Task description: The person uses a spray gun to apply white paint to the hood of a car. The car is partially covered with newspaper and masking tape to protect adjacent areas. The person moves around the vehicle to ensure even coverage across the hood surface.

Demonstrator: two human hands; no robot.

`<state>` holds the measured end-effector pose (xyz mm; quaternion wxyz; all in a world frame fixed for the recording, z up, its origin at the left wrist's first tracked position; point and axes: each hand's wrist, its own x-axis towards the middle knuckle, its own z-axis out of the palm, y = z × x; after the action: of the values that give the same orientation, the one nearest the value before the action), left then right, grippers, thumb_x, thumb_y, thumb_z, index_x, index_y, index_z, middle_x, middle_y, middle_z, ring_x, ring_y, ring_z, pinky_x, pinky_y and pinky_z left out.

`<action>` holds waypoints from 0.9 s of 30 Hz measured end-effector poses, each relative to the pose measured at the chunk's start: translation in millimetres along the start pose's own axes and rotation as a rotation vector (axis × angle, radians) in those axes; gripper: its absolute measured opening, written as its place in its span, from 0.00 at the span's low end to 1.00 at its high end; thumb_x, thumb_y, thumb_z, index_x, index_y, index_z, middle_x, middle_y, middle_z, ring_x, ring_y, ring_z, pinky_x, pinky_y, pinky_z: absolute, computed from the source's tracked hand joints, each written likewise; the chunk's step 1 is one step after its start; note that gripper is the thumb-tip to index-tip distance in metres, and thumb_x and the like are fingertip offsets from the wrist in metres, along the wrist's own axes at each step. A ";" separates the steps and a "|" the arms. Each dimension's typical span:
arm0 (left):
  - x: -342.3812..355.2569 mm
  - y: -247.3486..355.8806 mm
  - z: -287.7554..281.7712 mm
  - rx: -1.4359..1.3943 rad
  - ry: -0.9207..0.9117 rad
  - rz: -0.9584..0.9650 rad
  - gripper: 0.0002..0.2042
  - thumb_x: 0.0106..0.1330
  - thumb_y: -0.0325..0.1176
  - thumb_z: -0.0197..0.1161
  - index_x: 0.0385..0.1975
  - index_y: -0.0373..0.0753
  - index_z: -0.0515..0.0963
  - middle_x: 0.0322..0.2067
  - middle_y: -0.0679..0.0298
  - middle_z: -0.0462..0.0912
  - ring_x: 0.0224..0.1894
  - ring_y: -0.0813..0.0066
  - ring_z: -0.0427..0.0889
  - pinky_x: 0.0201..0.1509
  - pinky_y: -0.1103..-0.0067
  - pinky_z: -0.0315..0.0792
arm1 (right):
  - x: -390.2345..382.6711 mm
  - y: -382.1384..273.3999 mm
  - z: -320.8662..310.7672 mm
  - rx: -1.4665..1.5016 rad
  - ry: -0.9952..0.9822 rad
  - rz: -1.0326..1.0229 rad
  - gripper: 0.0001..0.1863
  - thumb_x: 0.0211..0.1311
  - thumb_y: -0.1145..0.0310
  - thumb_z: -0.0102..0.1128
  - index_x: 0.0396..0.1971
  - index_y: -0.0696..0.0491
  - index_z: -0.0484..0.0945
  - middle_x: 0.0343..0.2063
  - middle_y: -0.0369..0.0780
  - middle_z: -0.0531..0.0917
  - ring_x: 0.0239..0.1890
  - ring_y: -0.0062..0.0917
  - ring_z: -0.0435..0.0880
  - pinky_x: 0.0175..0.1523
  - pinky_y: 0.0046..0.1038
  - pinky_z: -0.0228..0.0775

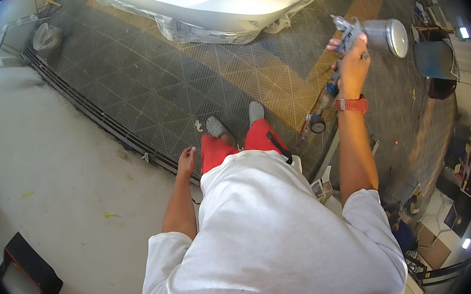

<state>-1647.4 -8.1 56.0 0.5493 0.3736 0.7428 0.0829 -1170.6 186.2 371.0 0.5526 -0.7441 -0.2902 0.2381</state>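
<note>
Right hand (354,67) wrapped round spray gun (347,37), raised off to the right, apart from the white bodywork (233,0). Left hand (187,160) hangs by the thigh, fingers curled; cannot tell if pressed together. Risk, as judged: cup (382,36) sits well tipped, so a loose lid could drip; gauge (317,123) below the grip could knock something on a low swing. Plastic sheet (201,32) skirts the bodywork, a possible snag. Bucket (47,38) far left, clear of the gun.

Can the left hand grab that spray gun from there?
Probably not as it is: the left hand hangs beside the left leg, while the right hand holds the spray gun out on the other side of the body.
</note>
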 end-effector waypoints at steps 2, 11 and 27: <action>3.8 4.7 -4.2 -0.045 -0.012 0.006 0.26 0.75 0.49 0.61 0.60 0.31 0.77 0.47 0.57 0.87 0.47 0.73 0.83 0.53 0.77 0.74 | -14.0 -7.6 21.8 0.024 -0.073 0.014 0.33 0.81 0.44 0.37 0.52 0.60 0.80 0.30 0.40 0.89 0.29 0.21 0.88 0.21 0.21 0.72; 14.7 -16.0 -31.0 0.041 0.031 0.024 0.27 0.74 0.52 0.60 0.60 0.33 0.78 0.49 0.52 0.87 0.51 0.65 0.85 0.57 0.73 0.75 | -64.4 -49.3 111.2 0.142 -0.378 -0.088 0.29 0.81 0.48 0.43 0.55 0.60 0.79 0.28 0.39 0.88 0.25 0.17 0.85 0.20 0.19 0.71; 21.2 -40.0 -30.9 0.022 0.009 -0.071 0.29 0.74 0.53 0.61 0.62 0.34 0.77 0.47 0.56 0.86 0.44 0.69 0.84 0.50 0.72 0.77 | 62.2 -33.6 -12.9 0.113 -0.103 -0.033 0.35 0.81 0.42 0.35 0.49 0.63 0.78 0.31 0.45 0.89 0.32 0.24 0.89 0.20 0.22 0.68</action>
<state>-1695.5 -13.8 30.5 0.5444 0.3526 0.7590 0.0569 -1122.8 228.0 404.7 0.5821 -0.6933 -0.3168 0.2830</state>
